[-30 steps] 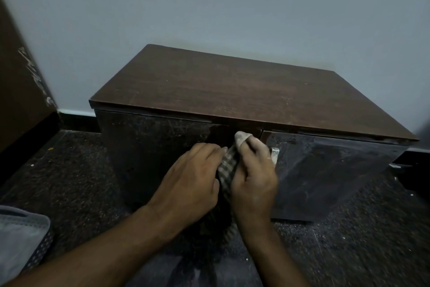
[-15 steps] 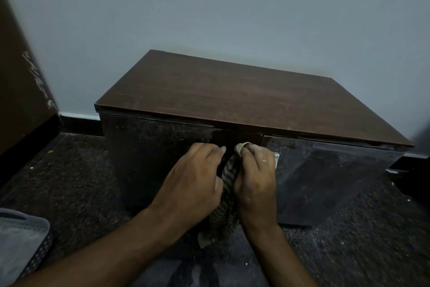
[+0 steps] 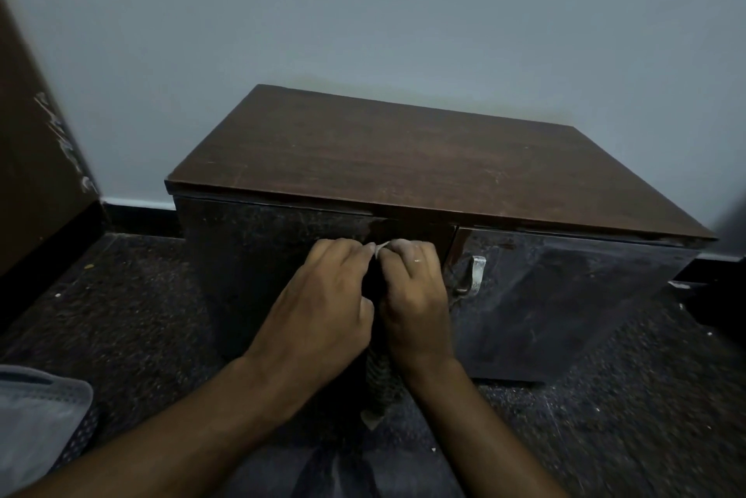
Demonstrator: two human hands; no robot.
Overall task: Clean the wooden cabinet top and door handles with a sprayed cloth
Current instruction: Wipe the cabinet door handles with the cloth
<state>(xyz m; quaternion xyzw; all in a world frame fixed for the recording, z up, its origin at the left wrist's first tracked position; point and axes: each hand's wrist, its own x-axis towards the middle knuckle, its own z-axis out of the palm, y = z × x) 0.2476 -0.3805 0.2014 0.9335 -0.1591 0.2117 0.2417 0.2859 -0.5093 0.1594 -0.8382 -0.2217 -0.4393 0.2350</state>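
1. Head view: A person crouches at a low, dark-brown wooden cabinet (image 3: 424, 158) standing against a pale wall, both hands at the top of its left door.
2. The left hand (image 3: 323, 303) and right hand (image 3: 411, 291) meet knuckle to knuckle, fingers curled and pinching a checked, grey-and-cream cloth (image 3: 379, 384), whose tail hangs down between the wrists.
3. The grip looks meant to stretch the cloth round the left door's handle, which the hands hide; whether cloth touches metal there cannot be told.
4. Just beside the right hand, the right door's pale, bent metal handle (image 3: 474, 273) is uncovered and apart from the cloth.
5. The cabinet top is bare of objects, faintly scuffed.
6. Both doors look closed, contents unseen; a grey perforated basket (image 3: 36, 416) sits at the lower left, its contents out of view.
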